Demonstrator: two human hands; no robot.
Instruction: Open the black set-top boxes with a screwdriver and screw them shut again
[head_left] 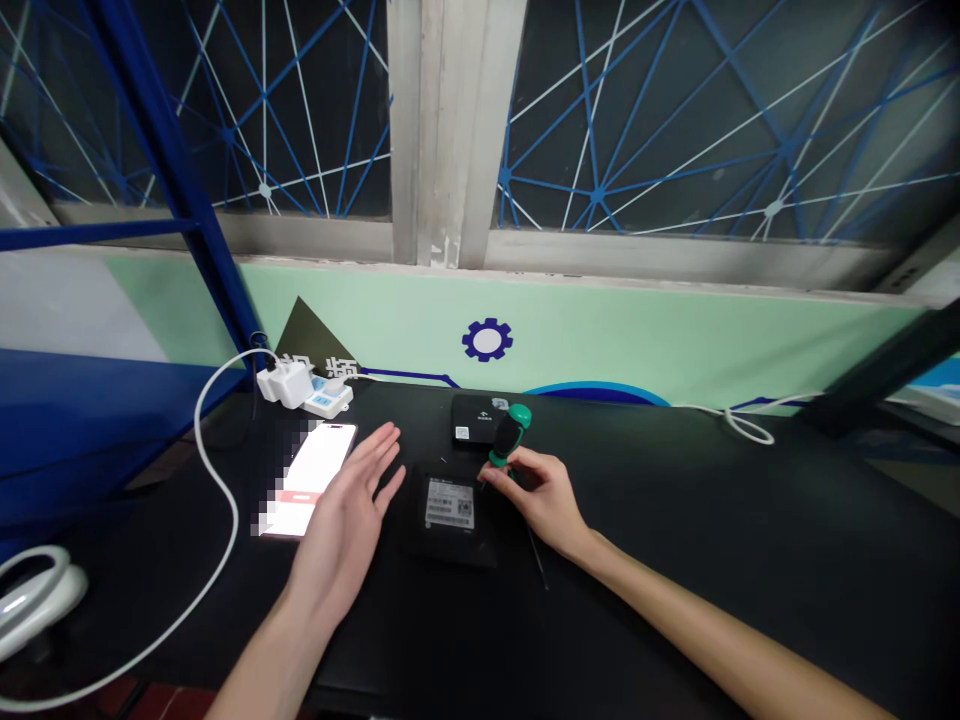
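Note:
My right hand (544, 495) pinches a screwdriver (510, 437) with a green and black handle just below that handle. The screwdriver stands tilted, handle up, its lower end near the right upper corner of a flat black device (450, 545) with a grey printed label (450, 503). Whether its tip touches the device I cannot tell. To the left of the device, my left hand (352, 505) is open with fingers stretched out, holding nothing. Beneath and beside it lies a phone (307, 480) with a bright white screen.
Behind the screwdriver sits a black box (475, 420) with a small white label. A thin dark rod (538, 560) lies by my right hand. White plugs in a power strip (326, 396) stand at back left, with a white cable (234, 500) curving forward. Another cable (746, 428) lies back right.

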